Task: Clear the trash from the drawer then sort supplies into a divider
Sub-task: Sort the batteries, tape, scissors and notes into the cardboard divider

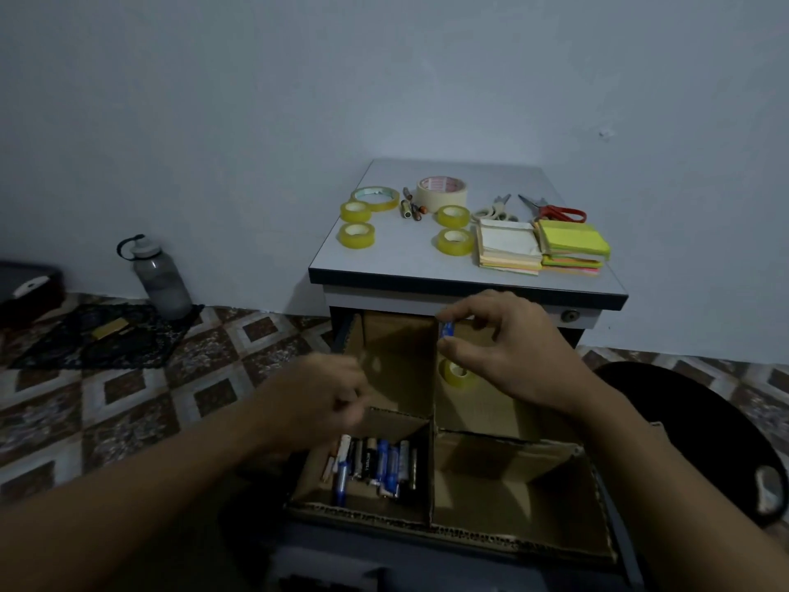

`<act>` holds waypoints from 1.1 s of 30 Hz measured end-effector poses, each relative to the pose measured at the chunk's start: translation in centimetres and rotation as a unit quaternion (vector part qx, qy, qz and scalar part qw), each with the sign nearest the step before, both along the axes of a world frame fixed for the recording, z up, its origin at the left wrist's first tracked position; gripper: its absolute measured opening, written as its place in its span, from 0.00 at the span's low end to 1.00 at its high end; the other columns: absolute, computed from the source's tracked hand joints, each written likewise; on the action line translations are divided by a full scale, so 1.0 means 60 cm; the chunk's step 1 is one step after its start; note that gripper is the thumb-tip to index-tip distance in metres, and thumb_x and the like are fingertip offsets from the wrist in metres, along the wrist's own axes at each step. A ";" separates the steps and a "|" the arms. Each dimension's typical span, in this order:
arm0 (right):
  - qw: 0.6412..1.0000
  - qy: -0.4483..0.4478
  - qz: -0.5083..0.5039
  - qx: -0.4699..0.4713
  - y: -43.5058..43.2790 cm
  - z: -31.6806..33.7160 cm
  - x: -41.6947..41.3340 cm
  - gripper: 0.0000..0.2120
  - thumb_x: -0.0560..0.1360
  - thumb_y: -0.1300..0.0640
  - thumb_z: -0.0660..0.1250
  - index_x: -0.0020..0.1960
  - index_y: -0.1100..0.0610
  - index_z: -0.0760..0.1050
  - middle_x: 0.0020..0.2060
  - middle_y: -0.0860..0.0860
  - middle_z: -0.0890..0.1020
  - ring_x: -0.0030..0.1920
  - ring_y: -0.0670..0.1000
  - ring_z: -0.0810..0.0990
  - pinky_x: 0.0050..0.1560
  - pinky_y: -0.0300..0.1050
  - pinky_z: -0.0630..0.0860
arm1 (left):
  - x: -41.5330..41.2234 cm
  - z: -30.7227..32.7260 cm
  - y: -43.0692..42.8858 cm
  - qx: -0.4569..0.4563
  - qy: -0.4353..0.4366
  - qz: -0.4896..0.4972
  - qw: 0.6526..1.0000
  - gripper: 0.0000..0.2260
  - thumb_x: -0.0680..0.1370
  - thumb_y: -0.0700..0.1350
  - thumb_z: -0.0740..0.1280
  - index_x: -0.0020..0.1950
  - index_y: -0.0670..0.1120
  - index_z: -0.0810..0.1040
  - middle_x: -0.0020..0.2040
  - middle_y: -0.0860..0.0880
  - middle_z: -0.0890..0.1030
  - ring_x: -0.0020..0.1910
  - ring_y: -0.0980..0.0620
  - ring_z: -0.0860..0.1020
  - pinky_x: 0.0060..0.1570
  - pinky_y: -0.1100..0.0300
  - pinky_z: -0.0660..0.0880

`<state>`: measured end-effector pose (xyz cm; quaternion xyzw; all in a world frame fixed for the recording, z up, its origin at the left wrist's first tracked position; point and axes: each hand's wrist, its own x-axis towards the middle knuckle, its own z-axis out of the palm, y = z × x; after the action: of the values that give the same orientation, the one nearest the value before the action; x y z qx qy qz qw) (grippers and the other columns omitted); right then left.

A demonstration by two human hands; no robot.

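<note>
A cardboard divider (432,472) with several compartments sits in the open drawer below the cabinet top. Its near left compartment holds several batteries (375,465). One yellow tape roll (456,373) lies in the far right compartment. My right hand (508,348) pinches a small blue battery (447,329) between thumb and fingers above that far right compartment. My left hand (324,399) is blurred, fingers curled, over the edge between the left compartments; whether it holds anything is unclear.
On the cabinet top (410,260) lie several yellow tape rolls (357,235), a masking tape roll (442,191), loose batteries (410,208), two pairs of scissors (555,211) and sticky note stacks (572,245). A water bottle (160,277) stands on the floor at left. A black bag (717,429) lies at right.
</note>
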<state>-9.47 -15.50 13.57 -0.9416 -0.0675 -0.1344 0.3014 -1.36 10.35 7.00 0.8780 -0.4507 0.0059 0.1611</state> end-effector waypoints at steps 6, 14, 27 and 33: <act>0.995 0.093 0.035 -0.003 0.065 -0.048 -0.015 0.15 0.76 0.47 0.69 0.62 0.45 0.75 0.53 0.41 0.75 0.48 0.40 0.76 0.47 0.38 0.79 | 0.076 -0.009 0.064 0.002 0.078 0.104 0.992 0.14 0.81 0.51 0.63 0.66 0.52 0.79 0.62 0.57 0.75 0.60 0.60 0.72 0.58 0.63 0.68; 0.971 0.196 0.122 -0.056 0.165 -0.131 -0.013 0.15 0.74 0.50 0.72 0.59 0.51 0.77 0.49 0.49 0.81 0.44 0.47 0.81 0.44 0.48 0.83 | 0.068 -0.060 0.075 -0.097 0.227 0.145 0.958 0.17 0.82 0.47 0.63 0.65 0.67 0.73 0.47 0.43 0.83 0.43 0.49 0.81 0.41 0.64 0.73; 0.912 0.169 0.196 -0.319 0.235 -0.175 0.039 0.10 0.80 0.59 0.64 0.57 0.64 0.76 0.56 0.63 0.76 0.54 0.63 0.78 0.49 0.53 0.76 | 0.059 -0.063 0.077 -0.134 0.265 0.136 0.945 0.18 0.82 0.45 0.63 0.64 0.69 0.70 0.72 0.58 0.72 0.66 0.64 0.72 0.61 0.69 0.68; 0.938 0.162 0.188 -0.242 0.219 -0.178 0.041 0.10 0.78 0.58 0.65 0.57 0.61 0.75 0.57 0.59 0.73 0.53 0.63 0.77 0.51 0.54 0.78 | 0.058 -0.058 0.076 -0.132 0.261 0.138 0.946 0.18 0.82 0.45 0.64 0.65 0.68 0.71 0.71 0.59 0.72 0.65 0.63 0.73 0.64 0.63 0.72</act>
<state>-7.03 -2.38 2.87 -0.9652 -0.2241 0.0989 0.0914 2.12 14.92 3.52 0.8731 -0.2628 -0.1423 0.3852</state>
